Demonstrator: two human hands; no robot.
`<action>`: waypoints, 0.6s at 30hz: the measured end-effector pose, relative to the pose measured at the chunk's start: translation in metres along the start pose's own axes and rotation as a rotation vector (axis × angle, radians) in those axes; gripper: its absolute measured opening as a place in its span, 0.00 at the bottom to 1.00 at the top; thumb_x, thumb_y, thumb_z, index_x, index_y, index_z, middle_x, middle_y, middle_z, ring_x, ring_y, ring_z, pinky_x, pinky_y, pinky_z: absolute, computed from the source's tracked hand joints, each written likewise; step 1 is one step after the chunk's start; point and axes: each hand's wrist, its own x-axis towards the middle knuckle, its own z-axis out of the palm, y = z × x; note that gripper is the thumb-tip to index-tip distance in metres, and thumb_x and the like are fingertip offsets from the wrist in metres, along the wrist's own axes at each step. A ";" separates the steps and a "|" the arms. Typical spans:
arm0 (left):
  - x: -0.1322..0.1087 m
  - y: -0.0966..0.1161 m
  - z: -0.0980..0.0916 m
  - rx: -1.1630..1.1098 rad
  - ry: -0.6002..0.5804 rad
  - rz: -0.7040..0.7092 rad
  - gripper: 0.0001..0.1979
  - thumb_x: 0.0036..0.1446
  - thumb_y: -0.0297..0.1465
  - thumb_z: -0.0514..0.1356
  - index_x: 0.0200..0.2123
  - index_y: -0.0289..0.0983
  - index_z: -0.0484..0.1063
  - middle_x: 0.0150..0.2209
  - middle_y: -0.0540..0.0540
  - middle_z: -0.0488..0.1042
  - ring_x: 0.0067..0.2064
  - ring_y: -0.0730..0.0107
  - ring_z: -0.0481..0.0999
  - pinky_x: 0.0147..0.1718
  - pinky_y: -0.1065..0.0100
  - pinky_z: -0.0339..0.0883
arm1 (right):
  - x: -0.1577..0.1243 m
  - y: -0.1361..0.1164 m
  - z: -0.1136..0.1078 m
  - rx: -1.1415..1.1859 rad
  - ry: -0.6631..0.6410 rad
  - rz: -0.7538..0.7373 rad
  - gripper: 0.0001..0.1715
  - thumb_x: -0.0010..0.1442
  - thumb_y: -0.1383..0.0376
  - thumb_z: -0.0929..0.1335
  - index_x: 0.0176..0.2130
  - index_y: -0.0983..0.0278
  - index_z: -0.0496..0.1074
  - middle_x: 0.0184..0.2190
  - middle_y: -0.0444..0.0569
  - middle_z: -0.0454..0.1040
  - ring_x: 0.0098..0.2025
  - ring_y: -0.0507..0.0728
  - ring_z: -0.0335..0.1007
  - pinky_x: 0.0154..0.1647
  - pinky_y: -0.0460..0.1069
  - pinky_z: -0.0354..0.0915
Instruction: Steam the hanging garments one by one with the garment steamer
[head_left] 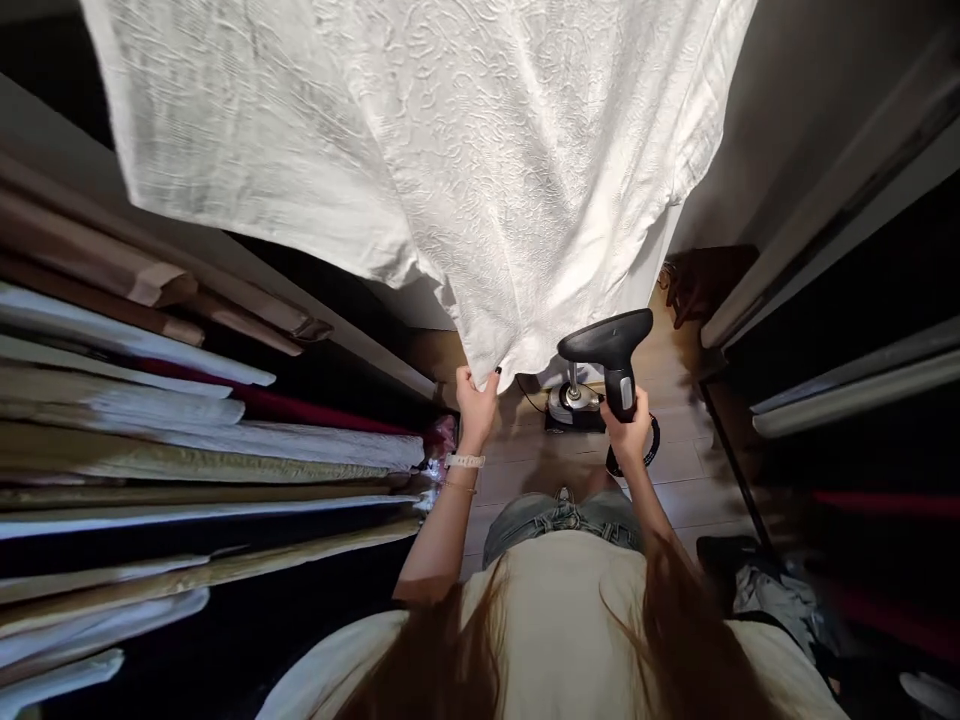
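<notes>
A: Where does the white cloth (450,150) lie from us?

B: Ahead, spread from ten o'clock round to one, narrowing to a low corner; there our left hand (478,400) has its grip pinched on the fabric, thumb against fingers

A: And our right hand (630,430)?

B: Near three o'clock from the left, its grip wrapped around the handle of the black steamer (611,345). We see that handle run from six up toward twelve, while the long head lies across it, one end toward nine and the other toward two

A: Which hand is nearer the cloth?

B: The left, since it holds the corner. From the right grip, the cloth lies at eleven, beyond the steamer's head

A: Do head and cloth touch?

B: We cannot tell; the head's nine-o'clock end sits right by the cloth's lower edge in our view, and the depth between them is unclear
</notes>
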 end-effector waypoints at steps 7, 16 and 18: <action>-0.032 0.000 -0.072 -0.163 0.062 -0.160 0.22 0.49 0.41 0.71 0.43 0.33 0.79 0.41 0.43 0.81 0.42 0.61 0.79 0.46 0.62 0.72 | 0.034 -0.022 -0.036 -0.351 -0.276 -0.513 0.26 0.60 0.53 0.72 0.55 0.61 0.71 0.46 0.52 0.79 0.45 0.62 0.76 0.45 0.53 0.69; -0.066 0.029 -0.103 -0.249 0.189 -0.154 0.20 0.48 0.41 0.73 0.41 0.35 0.80 0.39 0.46 0.80 0.41 0.66 0.78 0.43 0.67 0.71 | 0.109 -0.077 -0.021 -0.642 -0.609 -0.954 0.29 0.67 0.49 0.68 0.58 0.64 0.71 0.42 0.54 0.78 0.42 0.63 0.73 0.38 0.52 0.61; -0.071 0.032 -0.104 -0.306 0.167 -0.143 0.20 0.48 0.42 0.72 0.42 0.37 0.79 0.40 0.46 0.80 0.44 0.64 0.78 0.46 0.66 0.71 | 0.118 -0.084 -0.013 -0.669 -0.630 -1.003 0.29 0.67 0.49 0.68 0.58 0.64 0.71 0.40 0.53 0.78 0.41 0.62 0.72 0.35 0.51 0.59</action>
